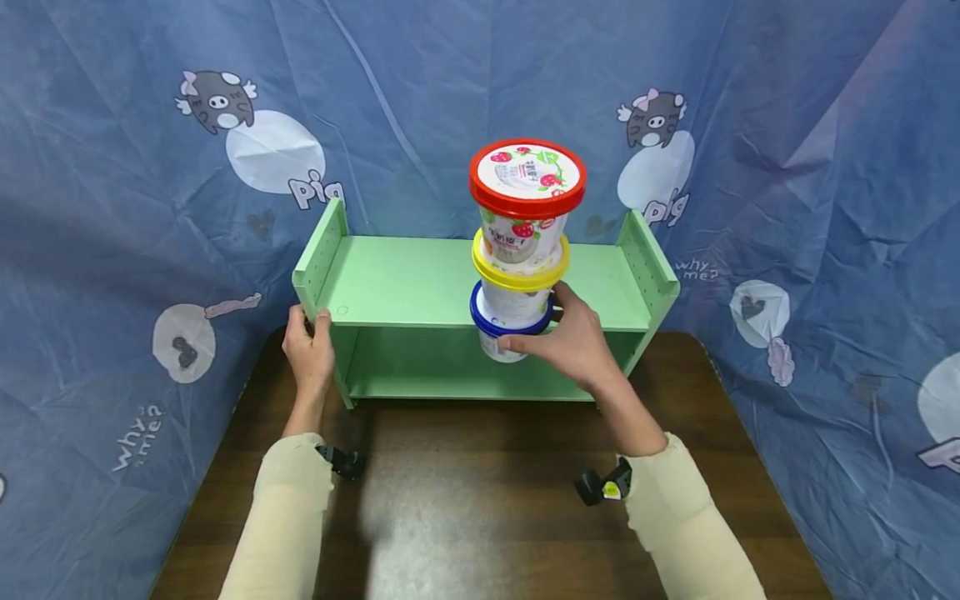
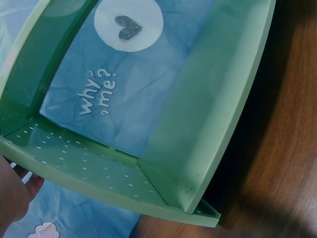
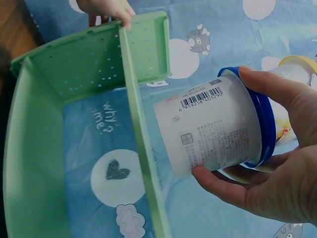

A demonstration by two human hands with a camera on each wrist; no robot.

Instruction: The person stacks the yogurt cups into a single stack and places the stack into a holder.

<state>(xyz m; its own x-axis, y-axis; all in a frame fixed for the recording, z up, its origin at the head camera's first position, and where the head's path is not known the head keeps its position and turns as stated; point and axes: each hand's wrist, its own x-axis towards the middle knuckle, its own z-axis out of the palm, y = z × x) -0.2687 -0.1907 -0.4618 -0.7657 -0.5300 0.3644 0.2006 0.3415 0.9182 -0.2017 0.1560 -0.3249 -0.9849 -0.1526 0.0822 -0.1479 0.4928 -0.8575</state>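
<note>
My right hand [image 1: 573, 342] grips the lowest of three stacked tubs, a white one with a blue lid [image 3: 213, 124]. A tub with a yellow lid [image 1: 521, 279] sits on it, and a tub with a red lid [image 1: 525, 204] and strawberry print is on top. The right wrist view shows the bottom tub's barcode and its base held apart from the shelf board. My left hand [image 1: 310, 354] holds the left end of a green two-tier shelf [image 1: 405, 283], thumb on the upper board's front corner and fingers around the side panel.
The shelf stands on a dark brown wooden table [image 1: 465, 500]. Perforated side panels [image 1: 648, 262] rise at both ends of its upper board. Behind and at both sides hangs a blue cloth [image 1: 420, 100] with pig prints.
</note>
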